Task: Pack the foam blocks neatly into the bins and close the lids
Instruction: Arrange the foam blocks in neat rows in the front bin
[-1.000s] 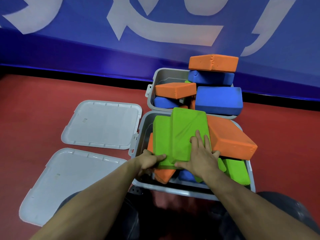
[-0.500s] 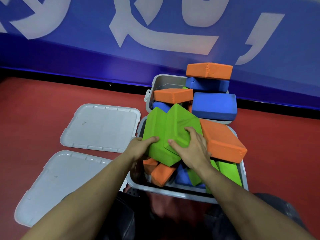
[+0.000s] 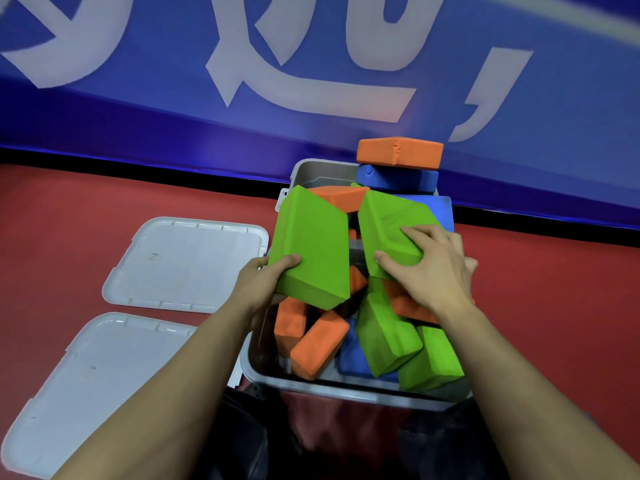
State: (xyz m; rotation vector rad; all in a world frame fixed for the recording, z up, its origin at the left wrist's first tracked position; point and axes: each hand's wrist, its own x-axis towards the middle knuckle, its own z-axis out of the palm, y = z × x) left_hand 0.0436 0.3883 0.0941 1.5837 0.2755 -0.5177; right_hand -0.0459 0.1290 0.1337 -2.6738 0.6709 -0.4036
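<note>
The left hand (image 3: 263, 285) grips the near corner of one green foam block (image 3: 311, 247), thumb on top, holding it tilted above the near bin (image 3: 263, 372). The right hand (image 3: 429, 268) clasps a second green block (image 3: 391, 223), fingers curled over its near edge, lifted just beside the first with a gap between them. Below, the near bin holds a jumble of orange blocks (image 3: 318, 344), two more green blocks (image 3: 384, 334) and a blue one (image 3: 349, 358) (none lying flat). Behind it the far bin (image 3: 304, 171) is overfilled: an orange block (image 3: 398, 152) sits on a blue block (image 3: 398, 180) above the rim. Two grey lids (image 3: 187, 261) lie flat on the red floor (image 3: 69, 220) to the left, apart from the bins.
</note>
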